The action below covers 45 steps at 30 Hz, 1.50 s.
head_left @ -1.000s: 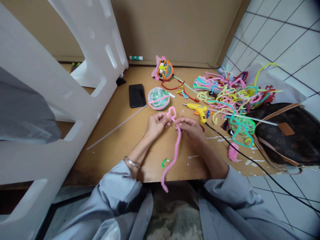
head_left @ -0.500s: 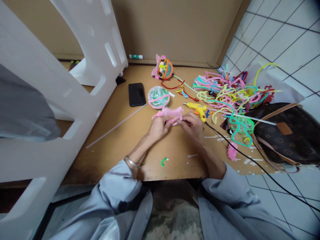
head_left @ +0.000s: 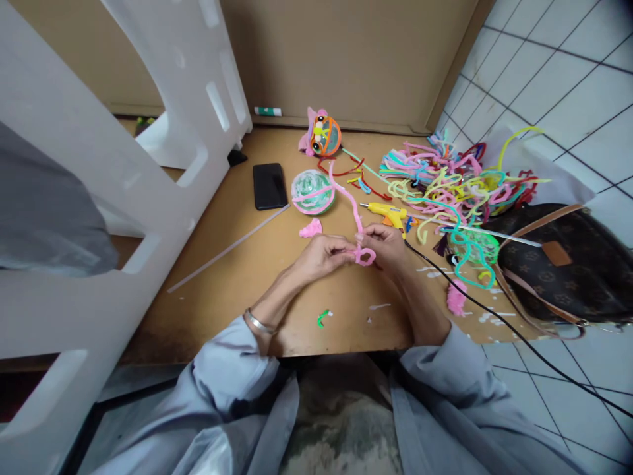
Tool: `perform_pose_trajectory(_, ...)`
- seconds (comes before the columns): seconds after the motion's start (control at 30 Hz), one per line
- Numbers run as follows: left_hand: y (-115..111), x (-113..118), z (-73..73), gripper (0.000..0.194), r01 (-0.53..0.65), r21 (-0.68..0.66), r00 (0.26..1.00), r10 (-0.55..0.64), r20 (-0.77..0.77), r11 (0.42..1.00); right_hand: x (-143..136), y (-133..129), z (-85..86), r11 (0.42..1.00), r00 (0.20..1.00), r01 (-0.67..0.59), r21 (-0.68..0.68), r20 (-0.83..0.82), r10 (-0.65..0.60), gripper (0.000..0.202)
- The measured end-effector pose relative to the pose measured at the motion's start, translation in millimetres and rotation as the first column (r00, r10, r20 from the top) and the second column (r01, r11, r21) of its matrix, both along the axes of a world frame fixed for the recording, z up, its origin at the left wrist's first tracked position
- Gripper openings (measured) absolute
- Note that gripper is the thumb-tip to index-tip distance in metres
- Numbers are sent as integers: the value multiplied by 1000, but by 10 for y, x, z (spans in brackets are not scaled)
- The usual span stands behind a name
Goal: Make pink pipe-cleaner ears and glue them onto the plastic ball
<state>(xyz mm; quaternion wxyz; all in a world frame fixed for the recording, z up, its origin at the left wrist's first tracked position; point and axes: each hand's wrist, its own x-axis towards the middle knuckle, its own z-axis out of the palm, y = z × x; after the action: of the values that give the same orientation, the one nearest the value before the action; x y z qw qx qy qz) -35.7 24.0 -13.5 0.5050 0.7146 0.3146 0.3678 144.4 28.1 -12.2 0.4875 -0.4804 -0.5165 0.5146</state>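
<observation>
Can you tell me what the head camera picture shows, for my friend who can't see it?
Two hands, the left hand and the right hand, pinch a pink pipe cleaner bent into a small loop above a wooden table. Behind them lie a yellow glue gun, a black phone and a heap of colourful pipe cleaners.

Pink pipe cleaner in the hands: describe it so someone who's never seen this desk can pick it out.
Start at the wooden desk and find the left hand and right hand meeting at its middle. The pink pipe cleaner is pinched between them, looped at the fingertips, its tail rising toward the clear ball. Unlike the tangled pile to the right, it is one single strand, held.
</observation>
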Motion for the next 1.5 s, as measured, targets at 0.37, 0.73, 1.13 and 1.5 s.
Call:
perform_pose_trajectory(0.37,-39,94,98,54,-79,-294,964,148,221,953,-10,-22,9,907,962,-46,418,262,-71,29)
perform_pose_trajectory(0.73,-7,87,71,51,-298,-318,834,408,372,900,-198,-220,124,961,999,-33,274,-24,41,41)
perform_pose_trajectory(1.13,-41,204,-69,49,-299,-341,840,415,350,891,-211,-100,-85,991,993,111,81,-48,-107,48)
perform_pose_trajectory(1.5,-48,167,-20,56,-263,-306,900,347,264,915,-182,-109,33,985,984,168,34,-58,-166,48)
